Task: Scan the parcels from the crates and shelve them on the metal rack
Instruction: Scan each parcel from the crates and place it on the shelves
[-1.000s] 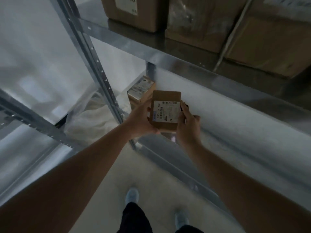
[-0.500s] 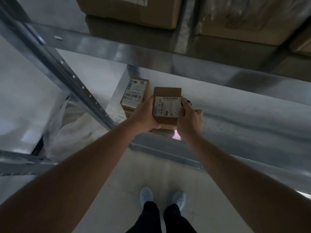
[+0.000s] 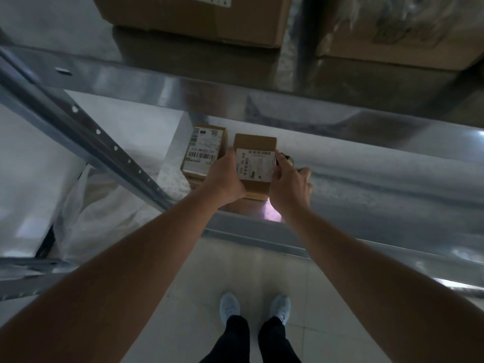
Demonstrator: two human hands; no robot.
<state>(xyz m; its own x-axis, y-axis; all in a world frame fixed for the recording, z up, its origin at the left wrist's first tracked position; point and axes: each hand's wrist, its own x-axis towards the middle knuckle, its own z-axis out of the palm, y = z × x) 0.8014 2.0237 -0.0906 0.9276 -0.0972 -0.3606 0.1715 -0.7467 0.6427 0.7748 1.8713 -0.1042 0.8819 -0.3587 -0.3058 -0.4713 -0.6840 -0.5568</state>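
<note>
You have two small parcels on the lower rack shelf (image 3: pixel 366 179). Your left hand (image 3: pixel 222 179) and right hand (image 3: pixel 288 184) grip the right parcel (image 3: pixel 255 163), fingers curled around its sides, just beside the other parcel (image 3: pixel 203 150).

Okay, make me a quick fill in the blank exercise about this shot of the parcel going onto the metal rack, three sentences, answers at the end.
1. The small box is held by ____ hands.
2. The labelled parcel already on the shelf lies to the ____ of the held box.
3. The person's shoes stand on the ____.

Answers: both; left; floor
</note>
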